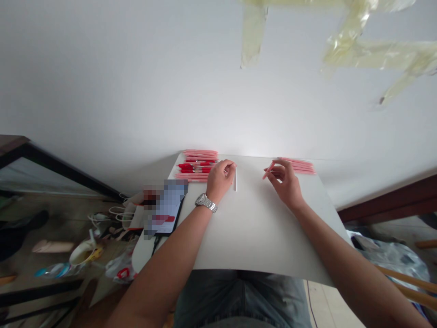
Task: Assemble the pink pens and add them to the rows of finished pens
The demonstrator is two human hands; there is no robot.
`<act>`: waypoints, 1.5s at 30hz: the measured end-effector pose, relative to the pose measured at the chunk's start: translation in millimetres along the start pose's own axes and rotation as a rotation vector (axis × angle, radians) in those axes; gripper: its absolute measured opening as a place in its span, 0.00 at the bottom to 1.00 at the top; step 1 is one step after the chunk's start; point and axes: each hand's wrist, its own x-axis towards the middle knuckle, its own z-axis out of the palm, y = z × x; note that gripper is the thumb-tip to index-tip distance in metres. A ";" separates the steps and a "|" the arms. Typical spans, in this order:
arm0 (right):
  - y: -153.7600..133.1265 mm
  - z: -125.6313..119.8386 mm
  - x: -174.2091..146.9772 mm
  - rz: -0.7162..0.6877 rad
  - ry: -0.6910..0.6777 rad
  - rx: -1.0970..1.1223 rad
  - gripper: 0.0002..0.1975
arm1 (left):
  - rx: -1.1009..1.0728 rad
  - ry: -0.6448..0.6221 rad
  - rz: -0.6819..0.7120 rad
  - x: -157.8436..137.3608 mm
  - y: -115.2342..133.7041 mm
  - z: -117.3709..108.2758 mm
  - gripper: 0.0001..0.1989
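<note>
My left hand [220, 180], with a metal watch [205, 202] at its wrist, is closed in a pinch above the table; what lies between the fingertips is hidden. Right beside those fingertips is a thin white stick [236, 180]; whether they touch it I cannot tell. Between thumb and fingers, my right hand [286, 182] grips a slim pink pen barrel [269, 170], tilted. To the left lie rows of pink pen barrels [200, 154] and several red pens [194, 168], partly behind my left hand. More pink barrels [302, 166] lie behind my right hand.
The white table [252, 237] stands against a wall [153, 82] with yellowish tape [254, 32]. A phone [170, 209], partly blurred out, lies at the left edge with a cable. Clutter and a bucket [82, 253] are on the floor at left, clear plastic [392, 257] at right.
</note>
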 end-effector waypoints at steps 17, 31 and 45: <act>2.2 -4.6 2.3 0.066 -0.172 -0.068 0.14 | -0.002 -0.004 -0.001 -0.8 -0.6 1.1 0.11; 2.7 -4.7 2.2 0.048 -0.163 -0.083 0.13 | -0.011 -0.002 -0.002 -0.7 -1.1 1.2 0.11; 0.5 -4.7 2.3 0.060 -0.035 0.008 0.17 | 0.003 -0.001 -0.001 0.1 0.4 0.7 0.11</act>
